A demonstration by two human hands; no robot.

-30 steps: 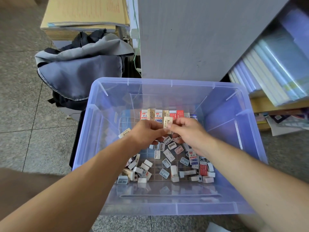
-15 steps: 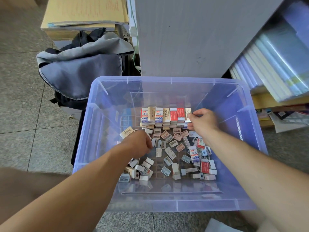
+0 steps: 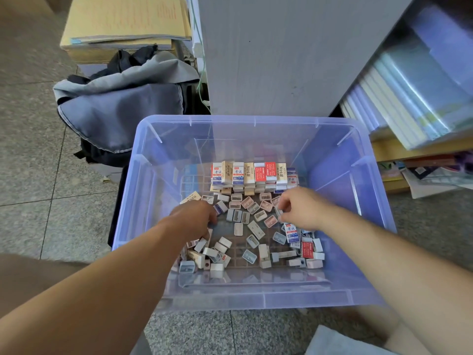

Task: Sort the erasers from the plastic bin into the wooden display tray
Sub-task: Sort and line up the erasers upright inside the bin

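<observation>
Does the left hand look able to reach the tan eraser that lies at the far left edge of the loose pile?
Probably yes. The tan eraser lies just beyond the left hand, with nothing on top of it, and the plastic bin is open above it. Nothing appears to stand between the two.

Bright, soft, even light fills the scene, and shadows are faint. A white sheen streaks the wrapped stacks (image 3: 419, 93) at upper right, which are smeared with blur. The floor (image 3: 28, 155) at left is soft too. Wide-angle bending bows the edges, while the middle of the plastic bin (image 3: 256, 121) is sharp.
</observation>
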